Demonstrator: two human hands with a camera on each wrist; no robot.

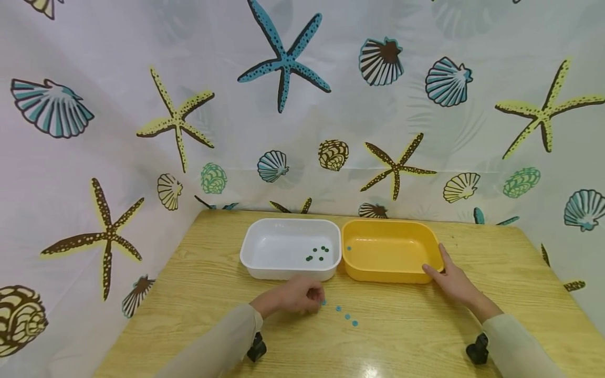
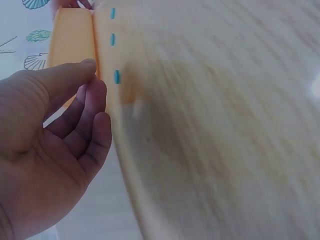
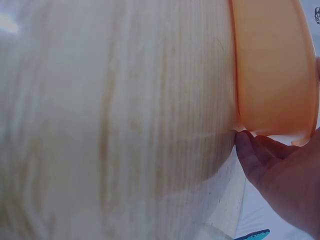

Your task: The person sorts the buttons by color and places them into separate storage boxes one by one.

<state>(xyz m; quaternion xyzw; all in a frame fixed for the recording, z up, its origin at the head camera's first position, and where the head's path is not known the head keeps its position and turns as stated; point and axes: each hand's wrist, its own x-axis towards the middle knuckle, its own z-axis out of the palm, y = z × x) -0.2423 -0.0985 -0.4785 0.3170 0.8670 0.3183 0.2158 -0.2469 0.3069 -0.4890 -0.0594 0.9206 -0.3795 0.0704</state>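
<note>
In the head view my left hand (image 1: 300, 295) is just in front of the white basin (image 1: 269, 274). Its thumb and index finger pinch a small blue button (image 1: 323, 302), partly covered by the fingertips. Three more blue buttons (image 1: 347, 316) lie in a slanting row on the table to the right of that hand; the left wrist view shows these buttons (image 2: 117, 76) edge-on. At the right end of the yellow basin (image 1: 387, 276), my right hand (image 1: 454, 281) grips the corner, thumb at the front rim and fingers along the side.
Several dark green buttons (image 1: 315, 250) lie in the white basin, towards its right side. One blue button (image 1: 349, 248) is inside the yellow basin near its left wall. Both basins stand side by side at the back of the wooden table (image 1: 406, 336), before a patterned curtain (image 1: 312, 184).
</note>
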